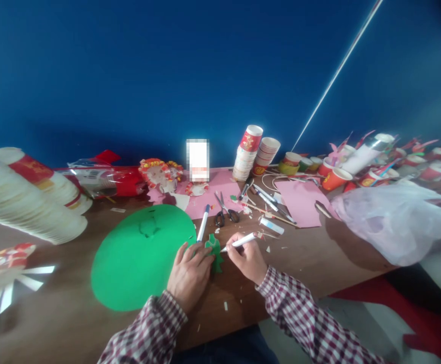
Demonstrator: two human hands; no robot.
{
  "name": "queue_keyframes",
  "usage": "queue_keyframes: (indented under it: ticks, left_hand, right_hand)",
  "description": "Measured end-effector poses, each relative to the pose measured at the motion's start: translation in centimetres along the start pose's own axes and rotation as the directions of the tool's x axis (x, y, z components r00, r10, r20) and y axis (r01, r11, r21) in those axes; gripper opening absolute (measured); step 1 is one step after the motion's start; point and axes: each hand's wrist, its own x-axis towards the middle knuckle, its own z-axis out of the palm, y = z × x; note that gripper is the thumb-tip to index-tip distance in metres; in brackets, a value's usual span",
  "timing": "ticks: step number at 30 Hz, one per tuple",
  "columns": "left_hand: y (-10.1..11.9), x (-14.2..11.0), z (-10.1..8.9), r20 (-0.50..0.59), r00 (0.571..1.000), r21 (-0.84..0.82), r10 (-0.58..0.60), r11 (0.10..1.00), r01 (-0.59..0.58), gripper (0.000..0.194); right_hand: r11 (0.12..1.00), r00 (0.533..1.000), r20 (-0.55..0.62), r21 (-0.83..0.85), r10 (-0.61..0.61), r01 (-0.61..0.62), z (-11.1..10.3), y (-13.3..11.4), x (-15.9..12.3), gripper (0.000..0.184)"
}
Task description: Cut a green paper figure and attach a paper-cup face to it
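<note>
My right hand [247, 257] pinches a white marker [243, 241], its tip pointing left at the edge of a small green paper cutout [213, 246]. The cutout has a jagged outline and pale lines on it. My left hand [192, 273] lies flat with fingers stretched out, the fingertips at the cutout's left side. Under and beside that hand is a large green paper disc [129, 263] with dark marks near its top. A second marker [203, 223] with a blue end lies just beyond my left fingers. Black-handled scissors [226, 212] rest open behind the cutout.
Pink paper sheets [301, 202], pens [267, 198] and paper scraps lie on the brown table [296, 278]. Stacked paper cups stand at the back [247, 151] and lie at left [34, 202]. At right are a white plastic bag [398, 220] and decorated cups [336, 177].
</note>
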Motion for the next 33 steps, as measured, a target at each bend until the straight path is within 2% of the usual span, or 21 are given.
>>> queue_keyframes:
  ticks: [33]
  left_hand:
    - [0.05,-0.25,-0.10,0.006,1.000,0.041,0.028,0.999,-0.029,0.023]
  right_hand:
    - [0.999,0.998,-0.038,0.006,-0.053,0.054,-0.10,-0.24,-0.44,0.012]
